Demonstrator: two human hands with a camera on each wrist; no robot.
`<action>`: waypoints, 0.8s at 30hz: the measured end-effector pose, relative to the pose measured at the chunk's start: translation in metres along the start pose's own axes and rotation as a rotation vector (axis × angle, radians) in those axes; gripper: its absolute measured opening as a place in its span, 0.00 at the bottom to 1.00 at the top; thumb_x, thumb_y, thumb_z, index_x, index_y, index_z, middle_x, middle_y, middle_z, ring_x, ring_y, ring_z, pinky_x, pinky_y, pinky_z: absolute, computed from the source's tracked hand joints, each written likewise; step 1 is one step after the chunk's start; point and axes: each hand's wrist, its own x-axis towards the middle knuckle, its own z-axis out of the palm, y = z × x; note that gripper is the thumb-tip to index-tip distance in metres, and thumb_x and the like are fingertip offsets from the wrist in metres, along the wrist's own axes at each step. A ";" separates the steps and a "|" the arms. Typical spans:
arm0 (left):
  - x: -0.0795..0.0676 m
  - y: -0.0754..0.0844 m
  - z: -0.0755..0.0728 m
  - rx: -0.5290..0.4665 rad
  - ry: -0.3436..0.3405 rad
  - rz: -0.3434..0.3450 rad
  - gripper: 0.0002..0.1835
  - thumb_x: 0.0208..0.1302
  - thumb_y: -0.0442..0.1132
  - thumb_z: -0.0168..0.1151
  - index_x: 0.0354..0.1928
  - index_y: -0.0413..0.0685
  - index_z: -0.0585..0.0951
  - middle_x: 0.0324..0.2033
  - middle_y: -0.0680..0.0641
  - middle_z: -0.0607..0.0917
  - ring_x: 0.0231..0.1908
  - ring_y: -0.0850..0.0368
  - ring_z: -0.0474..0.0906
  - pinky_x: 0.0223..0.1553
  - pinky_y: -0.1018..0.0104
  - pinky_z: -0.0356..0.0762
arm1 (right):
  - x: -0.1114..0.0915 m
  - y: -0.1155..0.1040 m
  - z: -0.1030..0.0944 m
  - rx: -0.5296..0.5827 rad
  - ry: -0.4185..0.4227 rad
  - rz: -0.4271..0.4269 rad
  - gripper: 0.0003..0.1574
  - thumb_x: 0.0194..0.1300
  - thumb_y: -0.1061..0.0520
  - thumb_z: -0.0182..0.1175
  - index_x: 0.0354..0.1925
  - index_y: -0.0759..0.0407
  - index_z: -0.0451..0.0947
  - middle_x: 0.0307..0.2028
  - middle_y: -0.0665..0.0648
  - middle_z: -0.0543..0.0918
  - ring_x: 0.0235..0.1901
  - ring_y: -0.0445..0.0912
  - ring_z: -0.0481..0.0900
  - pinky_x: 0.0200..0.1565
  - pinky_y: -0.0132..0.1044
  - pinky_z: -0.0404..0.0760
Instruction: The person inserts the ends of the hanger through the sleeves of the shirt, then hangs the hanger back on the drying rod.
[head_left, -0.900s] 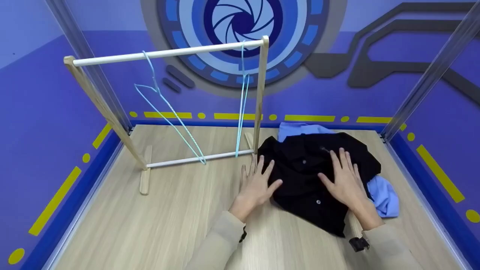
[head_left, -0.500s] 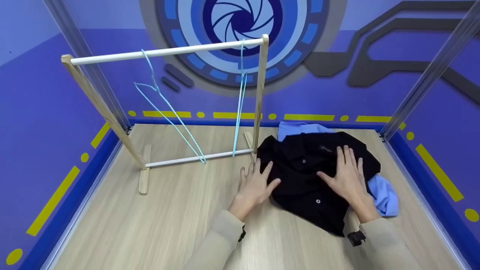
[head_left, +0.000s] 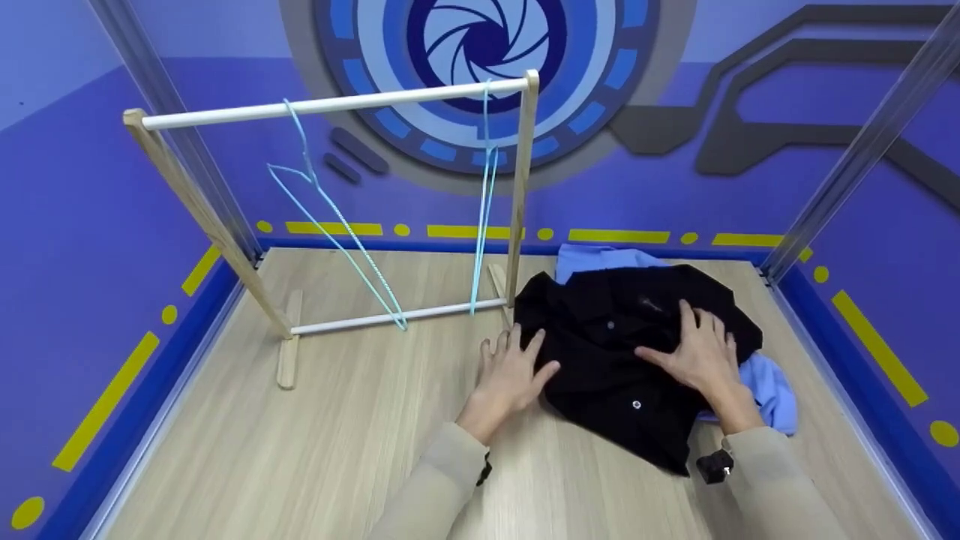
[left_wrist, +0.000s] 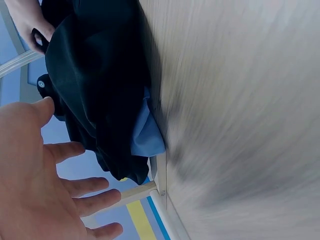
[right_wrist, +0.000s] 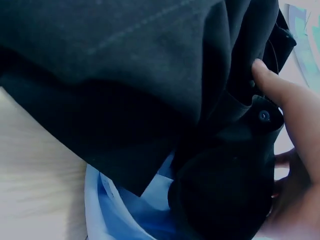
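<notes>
A black buttoned shirt [head_left: 600,367] lies bunched on the table over a light blue garment [head_left: 765,390]. My left hand [head_left: 508,379] is at the shirt's left side, fingers spread; the left wrist view shows its palm [left_wrist: 35,170] apart from the cloth. My right hand [head_left: 701,356] rests on the shirt's right part, fingers somewhat bent, thumb and forefinger wide apart. In the right wrist view its thumb [right_wrist: 285,92] touches a fold beside a button, and its other fingers are partly hidden behind the cloth.
A wooden rack [head_left: 523,180] with a white top rail [head_left: 390,98] stands left of the shirt. Two light blue wire hangers hang from it, the left hanger [head_left: 341,217] and the right hanger [head_left: 484,232]. Purple walls [head_left: 600,195] enclose the table [head_left: 360,435].
My right hand has shifted slightly down and right, and its fingers have bent more. A bit more blue cloth shows beneath the shirt's right edge. My left hand has hardly moved.
</notes>
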 end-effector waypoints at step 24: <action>0.005 -0.002 0.012 -0.196 0.052 0.208 0.35 0.76 0.47 0.60 0.76 0.37 0.63 0.72 0.35 0.65 0.72 0.40 0.62 0.70 0.52 0.63 | -0.003 -0.006 0.024 -0.092 0.060 -0.094 0.31 0.62 0.59 0.71 0.55 0.78 0.71 0.38 0.80 0.80 0.39 0.74 0.79 0.36 0.68 0.77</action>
